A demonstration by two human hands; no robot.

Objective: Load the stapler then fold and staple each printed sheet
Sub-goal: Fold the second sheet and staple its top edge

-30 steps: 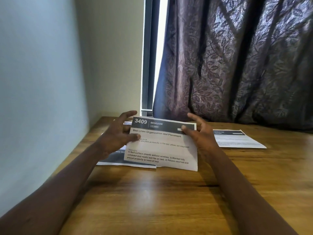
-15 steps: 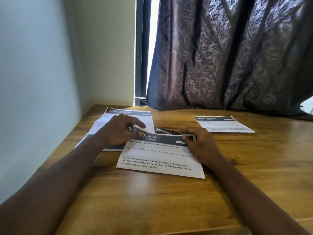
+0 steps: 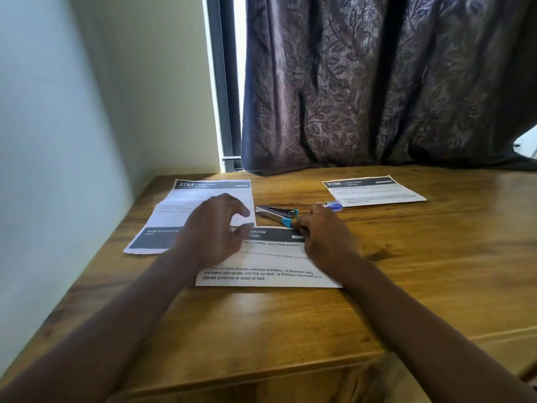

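Note:
A folded printed sheet (image 3: 270,263) headed "Bedroom" lies flat on the wooden table (image 3: 290,321) in front of me. My right hand (image 3: 325,237) presses on its upper right corner, fingertips at the folded edge. My left hand (image 3: 215,228) is blurred and hovers over the sheet's left part, fingers curled apart and holding nothing. Just behind the sheet lies a silver stapler with blue ends (image 3: 276,213), close to my right fingertips. A small blue-and-white staple box (image 3: 334,205) sits to its right.
A stack of unfolded sheets numbered 2764 (image 3: 200,196) lies at the left, partly under my left hand. Another folded sheet, numbered 3108 (image 3: 374,191), rests at the far right. A dark patterned curtain (image 3: 377,82) hangs behind the table; a wall runs along the left.
The sheet, held upright a second ago, was laid flat on the table. My left hand has let go of its top left corner and lifted, while my right hand stays on the right corner.

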